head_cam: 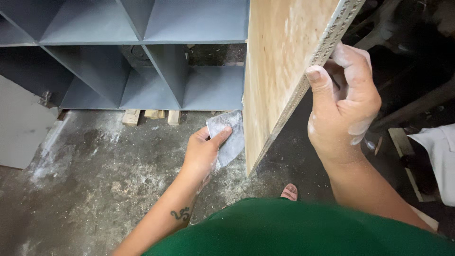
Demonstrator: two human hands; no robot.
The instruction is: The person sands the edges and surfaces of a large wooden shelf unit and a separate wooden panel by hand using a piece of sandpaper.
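A pale wooden board (279, 61) stands on edge in front of me, its rough chipped edge facing up and right. My right hand (346, 102), dusted white, grips that edge near the top with the thumb on the near face. My left hand (204, 151) holds a grey sheet of sandpaper (230, 137) pressed against the lower left side of the board, close to the floor. A small dark tattoo marks my left forearm.
A grey shelf unit (142, 71) with open square compartments stands on wood blocks behind the board. The concrete floor (95, 180) is covered in white dust. A grey panel (21, 128) leans at left; white cloth (438, 151) and planks lie at right. My sandalled toes (289, 192) show below.
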